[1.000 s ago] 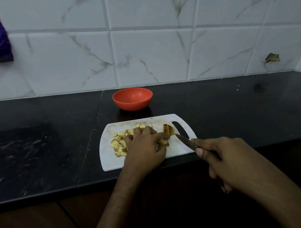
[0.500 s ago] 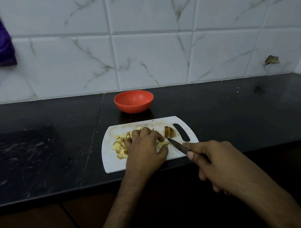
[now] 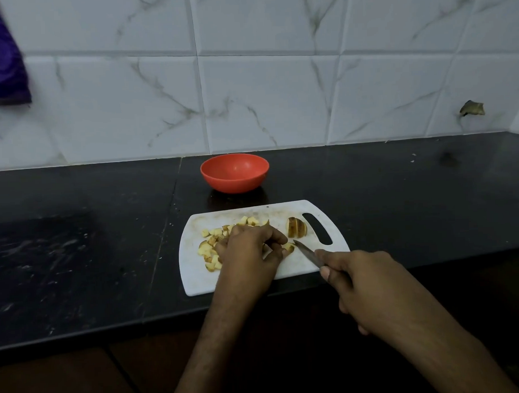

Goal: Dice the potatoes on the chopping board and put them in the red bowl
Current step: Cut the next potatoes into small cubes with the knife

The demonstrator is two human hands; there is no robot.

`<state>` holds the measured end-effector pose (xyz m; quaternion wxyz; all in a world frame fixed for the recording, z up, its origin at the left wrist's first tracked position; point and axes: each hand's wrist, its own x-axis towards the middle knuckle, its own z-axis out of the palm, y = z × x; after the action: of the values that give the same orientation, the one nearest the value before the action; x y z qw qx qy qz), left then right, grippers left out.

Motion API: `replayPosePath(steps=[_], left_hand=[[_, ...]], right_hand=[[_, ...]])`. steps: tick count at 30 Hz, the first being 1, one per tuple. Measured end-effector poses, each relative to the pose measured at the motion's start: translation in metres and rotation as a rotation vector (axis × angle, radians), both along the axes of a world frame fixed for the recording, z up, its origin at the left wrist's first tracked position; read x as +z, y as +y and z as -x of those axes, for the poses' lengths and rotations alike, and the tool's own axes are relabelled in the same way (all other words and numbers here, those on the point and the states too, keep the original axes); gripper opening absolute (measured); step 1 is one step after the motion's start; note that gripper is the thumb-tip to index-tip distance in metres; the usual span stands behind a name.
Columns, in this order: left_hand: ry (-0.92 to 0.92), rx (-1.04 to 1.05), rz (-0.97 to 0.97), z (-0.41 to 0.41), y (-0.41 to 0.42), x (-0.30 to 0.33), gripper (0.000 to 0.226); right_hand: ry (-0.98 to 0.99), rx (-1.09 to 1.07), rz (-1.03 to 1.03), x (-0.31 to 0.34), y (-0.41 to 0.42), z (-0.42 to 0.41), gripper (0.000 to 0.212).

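White board: I saw a white plastic chopping board (image 3: 196, 282) lying on the black stone bench (image 3: 77, 246), its handle slot at the right end, its near edge close to the bench's front edge.
Diced potato: a loose heap of diced potato pieces (image 3: 208, 248) lay on the left half of the board, partly hidden by the left hand.
Uncut potato: a sliced potato chunk (image 3: 296, 226), skin still on, sat on the board just left of the handle slot, apart from the heap.
Left hand: my left hand (image 3: 248, 255) rested on the board with fingers curled, its grip narrow, pinching a small potato piece (image 3: 288, 247) at the fingertips.
Right hand: my right hand (image 3: 370, 283) held its grip closed round the handle of a knife (image 3: 307, 253); the blade pointed up and left, its tip at the small piece.
Red bowl: the red bowl (image 3: 234, 173) stood on the bench just behind the board, not touching it; I saw no potato inside.
Wall: white marbled tiles (image 3: 264, 102) backed the bench; a purple cloth (image 3: 2, 58) hung at the upper left.
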<state>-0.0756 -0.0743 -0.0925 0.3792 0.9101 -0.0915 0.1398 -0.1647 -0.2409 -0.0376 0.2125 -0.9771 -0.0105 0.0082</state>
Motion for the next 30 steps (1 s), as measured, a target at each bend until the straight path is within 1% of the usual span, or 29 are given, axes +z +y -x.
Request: replayPosePath(steps=[9, 12, 18, 21, 27, 30], left_hand=[[0.002, 0.020, -0.027, -0.004, -0.004, -0.002, 0.018], [-0.018, 0.036, -0.024, -0.005, -0.005, -0.004, 0.020], [-0.048, 0.067, 0.018, -0.006, -0.005, -0.004, 0.017], [-0.068, 0.072, 0.054, -0.005, -0.004, -0.005, 0.014], [-0.112, 0.069, 0.060, 0.001, -0.003, -0.004, 0.015], [-0.126, 0.073, 0.016, 0.003, -0.004, -0.003, 0.017]], right_hand=[[-0.030, 0.005, 0.043, -0.005, 0.003, -0.004, 0.042], [-0.076, 0.005, 0.045, -0.005, 0.002, -0.003, 0.042], [-0.133, 0.042, 0.274, -0.018, 0.010, -0.004, 0.049], [-0.148, 0.033, 0.276, -0.024, 0.010, -0.003, 0.048], [-0.174, 0.020, 0.268, -0.026, 0.012, -0.003, 0.048], [-0.182, -0.006, 0.216, -0.025, 0.009, -0.002, 0.045]])
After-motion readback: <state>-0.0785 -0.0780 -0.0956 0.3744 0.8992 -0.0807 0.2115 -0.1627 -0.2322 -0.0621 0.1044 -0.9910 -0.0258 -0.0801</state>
